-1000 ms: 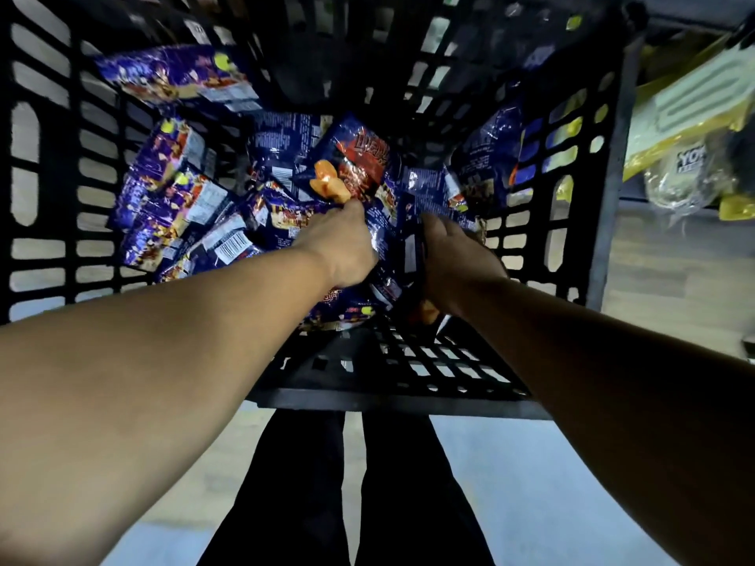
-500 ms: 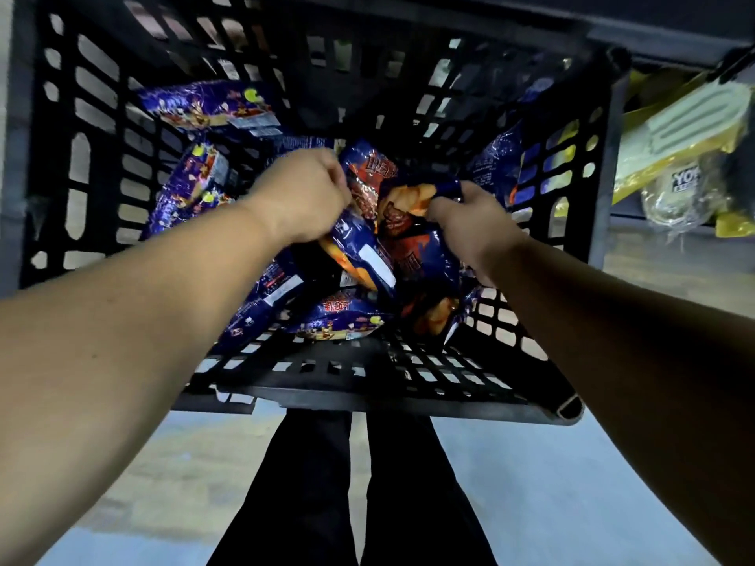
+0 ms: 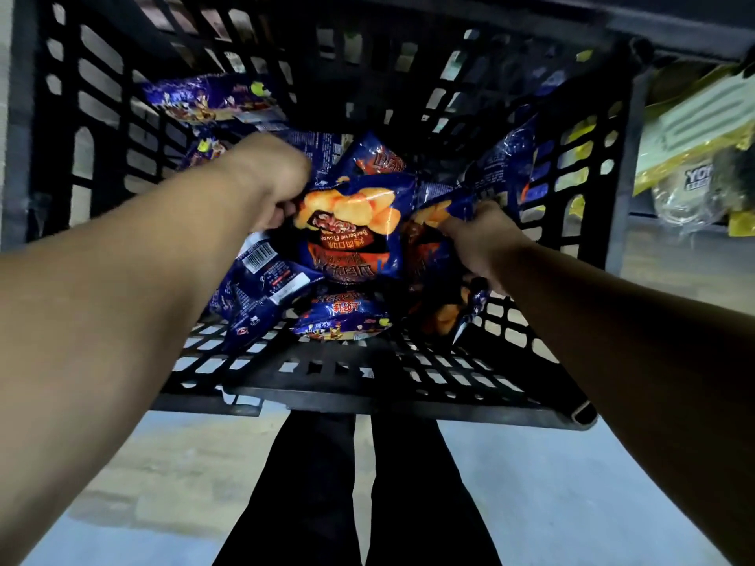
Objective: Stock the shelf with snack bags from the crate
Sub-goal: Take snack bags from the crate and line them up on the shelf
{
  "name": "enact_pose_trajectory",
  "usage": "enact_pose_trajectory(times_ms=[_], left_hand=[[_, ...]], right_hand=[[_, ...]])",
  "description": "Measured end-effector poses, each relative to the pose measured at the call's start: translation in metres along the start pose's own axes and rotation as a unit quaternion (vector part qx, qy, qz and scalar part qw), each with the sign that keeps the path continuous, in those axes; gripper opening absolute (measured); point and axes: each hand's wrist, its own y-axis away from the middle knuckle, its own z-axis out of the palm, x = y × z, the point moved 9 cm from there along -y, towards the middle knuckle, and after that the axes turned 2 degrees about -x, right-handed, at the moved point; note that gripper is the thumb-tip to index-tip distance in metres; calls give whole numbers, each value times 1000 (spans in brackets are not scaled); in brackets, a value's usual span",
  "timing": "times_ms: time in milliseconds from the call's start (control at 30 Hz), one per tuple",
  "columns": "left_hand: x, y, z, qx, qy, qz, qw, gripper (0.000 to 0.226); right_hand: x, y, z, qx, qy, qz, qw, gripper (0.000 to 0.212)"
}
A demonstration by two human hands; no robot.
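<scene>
**Both arms reaching into the crate**

Both bare forearms are stretching forward over the crate's [image 3: 367,398] near rim. The left hand [image 3: 271,179] is curling its fingers, gripping a blue snack bag [image 3: 351,222]; the right hand [image 3: 480,239] is pinching another bag [image 3: 433,234] just beside it.

I saw the left hand [image 3: 271,179] and right hand [image 3: 484,239] lift from deep in the crate [image 3: 392,398], raising a blue barbecue snack bag [image 3: 355,222] to centre frame; each apparently gripped further bags.

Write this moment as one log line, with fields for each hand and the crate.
left hand: grips snack bag | right hand: grips other bags | crate: bags remain inside
</scene>
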Motion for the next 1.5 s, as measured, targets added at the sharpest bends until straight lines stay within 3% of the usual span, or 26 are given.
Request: enact_pose_trajectory(times_ms=[167, 333, 400, 467, 567, 733, 800, 900, 967, 1033, 1133, 1267, 1400, 1500], left_hand=[[-8, -6, 9, -7, 75, -14, 997, 17], [9, -1, -3, 90, 33, 115, 989, 61], [13, 8, 8, 65, -28, 158, 985, 82], [3, 10, 29, 3, -91, 126, 988, 98], [-18, 8, 49, -42, -203, 59, 977, 94], [-25, 1, 64, -46, -279, 53, 958, 81], [-19, 1, 64, -33, -243, 81, 966, 69], [-2, 3, 58, -24, -77, 152, 985, 50], [10, 8, 50, -21, 43, 189, 981, 36], [24, 16, 40, -13, 100, 227, 969, 37], [40, 21, 27, -10, 116, 263, 958, 48], [41, 17, 4, 23, 100, 267, 958, 37], [34, 17, -2, 16, 169, 253, 953, 32], [29, 15, -7, 20, 215, 232, 948, 35]], right_hand=[[2, -11, 3, 21, 75, -18, 997, 57], [1, -8, 2, 40, 66, -30, 997, 66], [2, -4, 8, 11, 70, -19, 997, 73], [6, -2, 18, -27, 70, -4, 997, 75], [11, 0, 24, -35, 83, 12, 996, 74], [2, -6, 13, 5, 37, -35, 999, 43], [0, -7, 5, 27, -2, -34, 999, 36], [-5, -4, -3, 40, -56, -37, 997, 32], [-5, -2, -1, 19, -77, -26, 997, 27], [-5, -1, 6, -16, -82, -21, 996, 8], [-4, 0, 12, -22, -87, -28, 996, 4], [-2, -1, 8, -5, -100, -36, 994, 10], [-1, -5, 7, 6, -76, -37, 996, 6], [-1, -5, 1, 28, -43, -33, 998, 24]])
